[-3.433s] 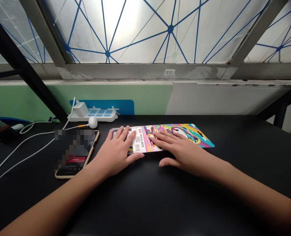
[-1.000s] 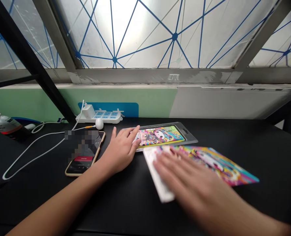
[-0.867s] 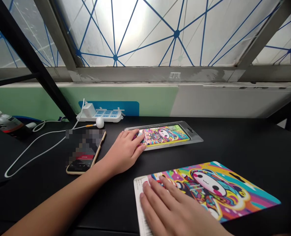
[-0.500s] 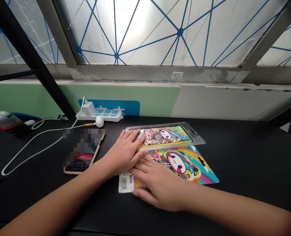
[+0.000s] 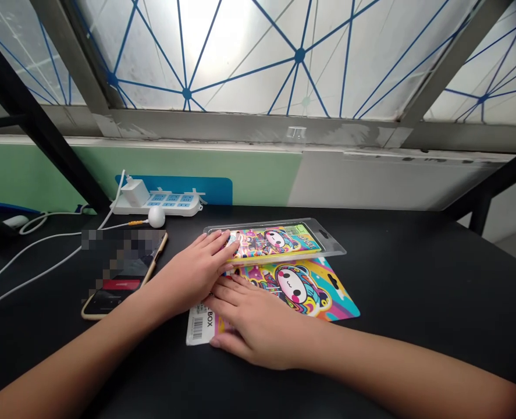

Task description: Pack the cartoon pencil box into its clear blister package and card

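A colourful printed card with a cartoon character lies on the black table, its barcode end nearest me. Overlapping its far edge is a clear plastic package with a similarly printed insert. My left hand rests flat on the left end of the package, fingers stretched out. Lower down, my right hand lies flat on the card's left part, palm down, fingertips near my left hand. Neither hand grips anything. The parts of the card and package under my palms are hidden.
A phone with a partly blurred screen lies left of my left hand. Behind it are a round white plug end, a white cable and a power strip by the wall. The black table extends right.
The whole view has shifted, so the objects and both hands appear further left. My hands keep the same flat pose on the card and package.
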A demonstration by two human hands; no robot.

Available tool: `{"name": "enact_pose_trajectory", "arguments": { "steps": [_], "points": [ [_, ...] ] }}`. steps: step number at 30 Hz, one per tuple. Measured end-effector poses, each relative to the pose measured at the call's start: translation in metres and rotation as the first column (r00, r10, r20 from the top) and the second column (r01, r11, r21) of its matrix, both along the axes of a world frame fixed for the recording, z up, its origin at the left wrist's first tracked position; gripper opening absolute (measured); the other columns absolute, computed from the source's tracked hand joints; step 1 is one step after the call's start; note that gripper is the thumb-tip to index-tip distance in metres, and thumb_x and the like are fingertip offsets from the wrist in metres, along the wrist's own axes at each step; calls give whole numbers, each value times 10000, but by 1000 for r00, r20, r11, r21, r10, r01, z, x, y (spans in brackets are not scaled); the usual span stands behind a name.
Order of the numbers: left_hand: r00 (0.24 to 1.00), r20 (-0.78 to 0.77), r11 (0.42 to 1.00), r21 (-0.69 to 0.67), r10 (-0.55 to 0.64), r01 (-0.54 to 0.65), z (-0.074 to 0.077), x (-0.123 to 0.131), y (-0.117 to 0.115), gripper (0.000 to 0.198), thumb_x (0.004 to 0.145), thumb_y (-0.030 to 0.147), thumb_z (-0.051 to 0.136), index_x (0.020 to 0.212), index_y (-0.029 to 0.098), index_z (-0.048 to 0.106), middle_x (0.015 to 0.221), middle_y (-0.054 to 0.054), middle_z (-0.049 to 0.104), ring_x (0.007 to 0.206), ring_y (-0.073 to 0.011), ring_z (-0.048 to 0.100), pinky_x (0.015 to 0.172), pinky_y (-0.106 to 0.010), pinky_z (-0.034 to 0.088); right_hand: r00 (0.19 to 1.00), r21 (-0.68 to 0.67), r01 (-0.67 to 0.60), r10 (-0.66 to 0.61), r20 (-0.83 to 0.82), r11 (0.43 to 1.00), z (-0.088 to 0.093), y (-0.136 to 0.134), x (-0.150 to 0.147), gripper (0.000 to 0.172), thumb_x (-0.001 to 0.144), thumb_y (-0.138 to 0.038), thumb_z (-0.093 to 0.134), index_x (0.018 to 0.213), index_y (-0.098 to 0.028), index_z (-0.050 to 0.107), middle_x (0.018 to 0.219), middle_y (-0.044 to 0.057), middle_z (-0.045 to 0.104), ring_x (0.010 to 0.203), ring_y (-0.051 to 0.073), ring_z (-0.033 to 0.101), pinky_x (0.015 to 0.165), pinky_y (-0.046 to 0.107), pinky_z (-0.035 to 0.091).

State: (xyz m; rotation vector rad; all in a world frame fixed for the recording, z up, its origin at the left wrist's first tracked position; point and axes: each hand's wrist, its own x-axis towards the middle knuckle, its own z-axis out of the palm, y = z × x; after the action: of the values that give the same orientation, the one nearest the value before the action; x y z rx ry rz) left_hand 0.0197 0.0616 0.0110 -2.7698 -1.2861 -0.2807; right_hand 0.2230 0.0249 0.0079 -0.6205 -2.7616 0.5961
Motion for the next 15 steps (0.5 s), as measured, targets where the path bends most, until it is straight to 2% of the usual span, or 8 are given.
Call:
{"name": "enact_pose_trajectory", "arguments": {
  "steps": [3,6,8,11,13,15],
  "points": [
    [1000,-10,1000,-29,-2,1,4,-4,-2,464,1050,262,374,1488,147,476,1569,-211,453,1466,-359,411,1138,-565,413,1000,60,7,-6,-14,998,-3,2,-2,558,1020,-446,532,1474,-124,486,1559,144,481,1493,229,343,1269,375,178],
    [999,-41,999,-43,-29,28,13,-6,-5,407,1032,247,389,1375,135,577,1527,-209,502,1449,-367,432,1135,-560,413,1000,186,17,-13,-22,982,-10,3,-6,518,1029,-465,510,1396,-102,553,1450,144,585,1394,245,470,1225,369,289],
    [999,-25,999,-41,-25,24,18,-7,-7,383,1025,298,430,1325,139,607,1494,-205,531,1421,-370,461,1120,-548,429,999,320,-12,21,-25,947,-13,2,-8,461,1052,-429,467,1306,-72,610,1305,149,673,1273,248,562,1154,357,384],
    [999,34,1000,-26,15,-14,22,-6,-8,451,1018,429,484,1336,129,594,1454,-210,553,1377,-366,495,1100,-519,449,995,524,-63,94,-33,849,-9,5,-2,339,1060,-336,461,1053,-100,703,983,104,737,981,243,645,950,371,504],
    [997,61,999,-16,36,-35,21,-4,-7,425,1033,424,468,1311,136,610,1411,-192,583,1339,-345,522,1094,-499,451,995,588,-17,73,-71,809,0,12,10,296,1043,-284,491,892,-147,705,813,67,702,806,223,623,782,366,512],
    [995,76,998,-7,59,-59,19,-2,-6,396,1041,412,460,1301,157,615,1386,-167,596,1298,-331,542,1078,-499,455,988,563,127,-54,-145,817,9,26,28,265,1029,-243,503,860,-170,694,774,57,681,753,207,602,711,352,489]
  ]
}}
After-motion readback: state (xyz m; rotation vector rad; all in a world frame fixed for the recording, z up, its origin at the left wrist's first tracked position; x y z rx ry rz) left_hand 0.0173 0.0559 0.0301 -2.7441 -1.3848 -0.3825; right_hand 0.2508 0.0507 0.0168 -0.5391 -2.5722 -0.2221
